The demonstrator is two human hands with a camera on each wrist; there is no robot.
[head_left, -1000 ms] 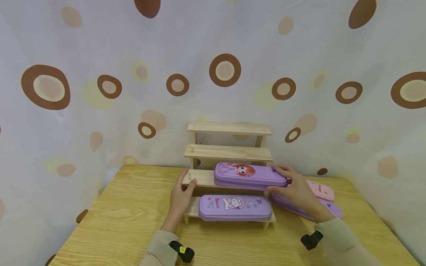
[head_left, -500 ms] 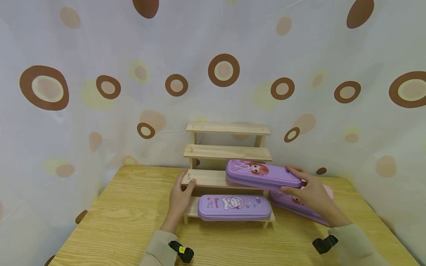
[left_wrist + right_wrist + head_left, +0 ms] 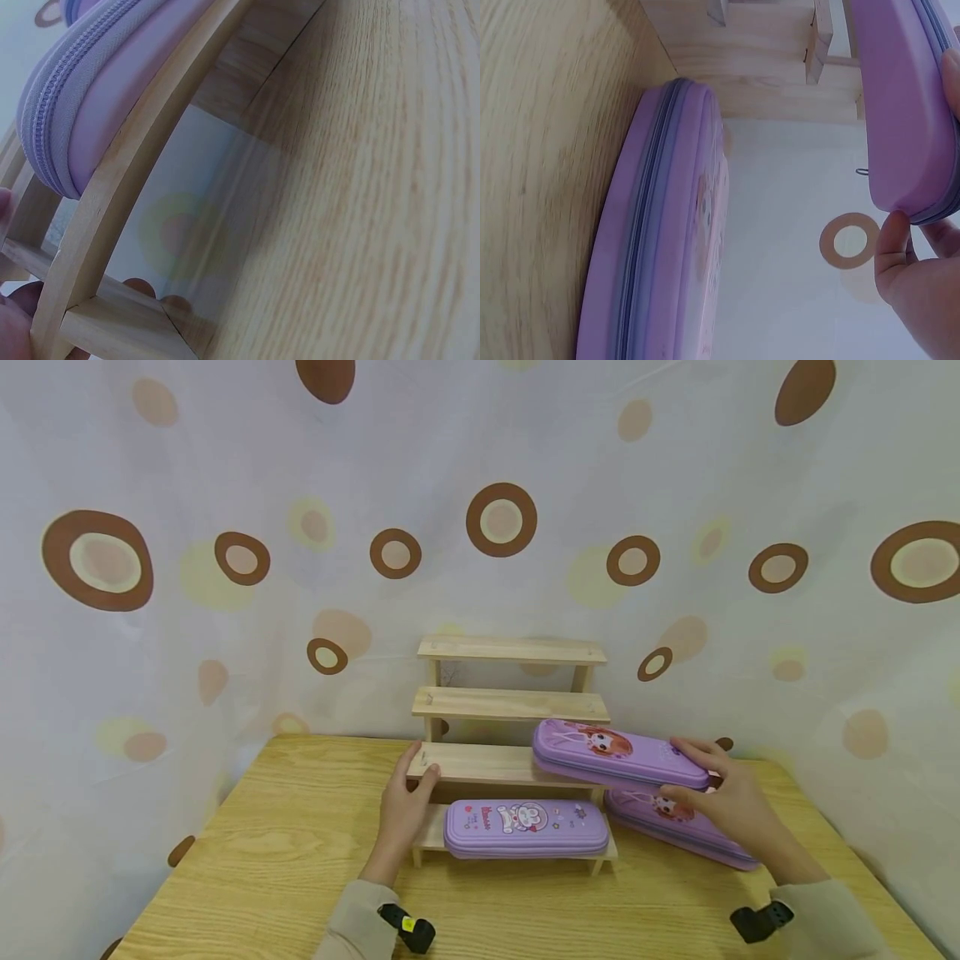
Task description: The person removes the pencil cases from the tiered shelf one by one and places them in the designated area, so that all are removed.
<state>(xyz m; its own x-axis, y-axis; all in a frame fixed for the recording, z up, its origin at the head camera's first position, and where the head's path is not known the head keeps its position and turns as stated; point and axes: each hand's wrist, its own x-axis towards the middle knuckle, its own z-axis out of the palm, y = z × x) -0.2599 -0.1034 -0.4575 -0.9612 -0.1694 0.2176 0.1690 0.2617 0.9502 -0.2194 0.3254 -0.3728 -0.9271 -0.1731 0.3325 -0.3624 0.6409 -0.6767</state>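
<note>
My right hand (image 3: 738,797) pinches the right end of a purple zipped pencil case (image 3: 615,756) printed with a red-haired girl. Its left end overlaps the right part of the second step, and it slants down to the right. In the right wrist view, thumb and fingers hold the corner of this case. My left hand (image 3: 402,802) grips the left end of the second step of a wooden stepped rack (image 3: 472,762), thumb on top. A lilac pencil case (image 3: 525,828) with a rabbit print lies along the lowest step.
Right of the rack, another purple girl-print pencil case (image 3: 675,827) lies on the wooden table (image 3: 285,860), partly hidden by my right hand. The upper steps (image 3: 513,702) rise behind. A patterned curtain (image 3: 420,460) hangs at the back.
My right hand has carried the girl-print pencil case rightward along the second step, tilting its right end lower. My left hand stays on the rack. A pink case at right is now hidden.
</note>
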